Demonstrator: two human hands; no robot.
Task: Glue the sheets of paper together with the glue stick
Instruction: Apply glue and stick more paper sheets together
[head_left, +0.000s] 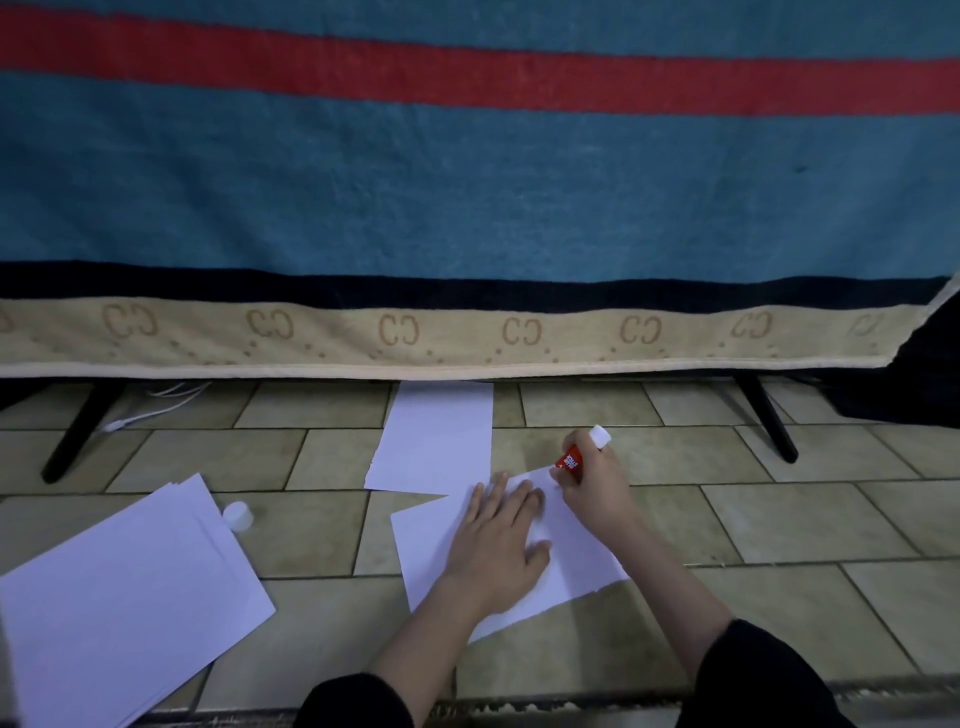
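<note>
A white sheet of paper (576, 551) lies tilted on the tiled floor in front of me. My left hand (501, 540) presses flat on it with fingers spread. My right hand (592, 483) grips a red glue stick (570, 461) with a white end, its lower tip down at the sheet's upper right corner. A second white sheet (436, 436) lies just beyond, overlapped by the near sheet's upper edge. The glue stick's white cap (239, 515) lies on the floor to the left.
A stack of white sheets (119, 603) lies at the lower left. A blue, red and beige blanket (467, 208) hangs across the back, with black legs (78, 431) (769, 421) and a white cable (156, 405) beneath it.
</note>
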